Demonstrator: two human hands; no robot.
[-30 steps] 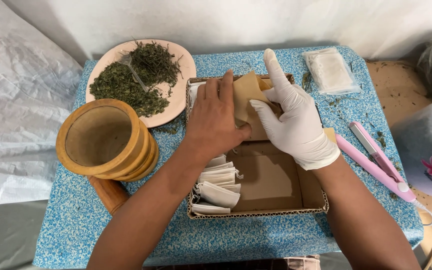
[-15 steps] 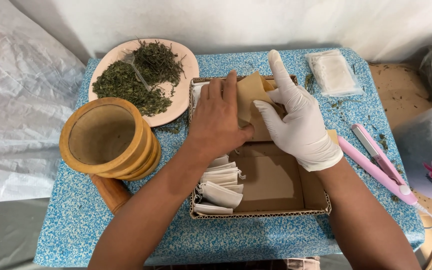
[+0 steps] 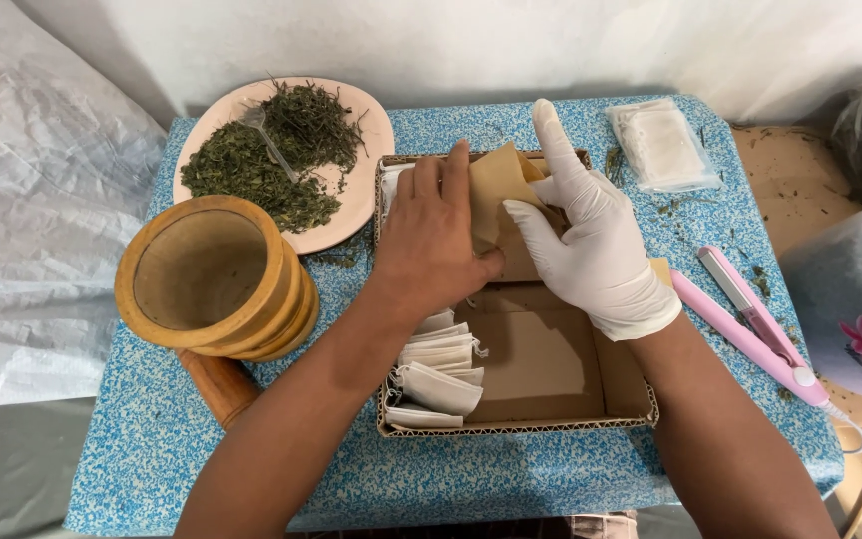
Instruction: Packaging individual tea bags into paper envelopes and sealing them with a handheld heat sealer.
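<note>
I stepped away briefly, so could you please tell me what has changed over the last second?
Hardly anything: the bare left hand and white-gloved right hand remain on the tan paper piece in the shallow cardboard box. The wooden mortar and plate of dried green herbs are unmoved.

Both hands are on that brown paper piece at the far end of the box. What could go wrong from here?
1. The left hand and gloved right hand press the brown paper from both sides; it may crease or tear.
2. The left forearm passes just above the white sachets in the cardboard box and could knock the row over.
3. The plate of dried herbs touches the box's corner; nudging the box might spill leaves.
</note>
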